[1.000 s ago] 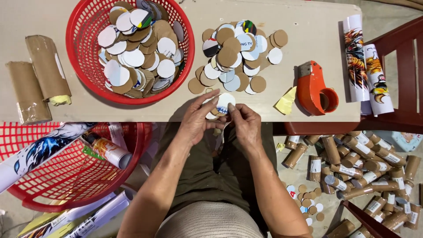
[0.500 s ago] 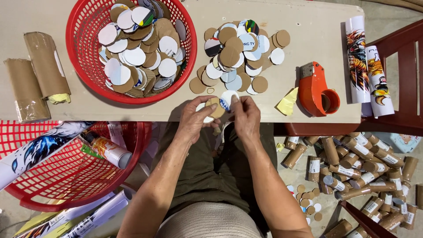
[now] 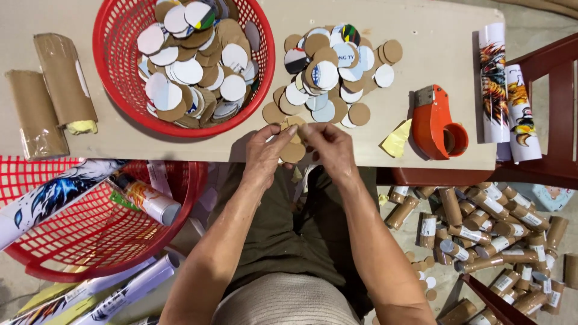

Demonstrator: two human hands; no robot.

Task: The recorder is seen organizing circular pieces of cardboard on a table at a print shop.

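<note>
Pinching one brown cardboard disc [image 3: 293, 127] between their fingertips, the left hand [image 3: 265, 153] and right hand [image 3: 330, 150] meet at the centre of the frame, at the near edge of the surface [image 3: 421, 36]. Just above them lies a loose pile of discs [image 3: 328, 72]; a red basket [image 3: 120, 90] of discs sits at the upper left.

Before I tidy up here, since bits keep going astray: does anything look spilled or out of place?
Yes. A few cardboard discs lie scattered on the floor beside the heap of small tubes, away from the loose disc pile on the table. Both hands, left hand and right hand, pinch discs at the table edge.
</note>
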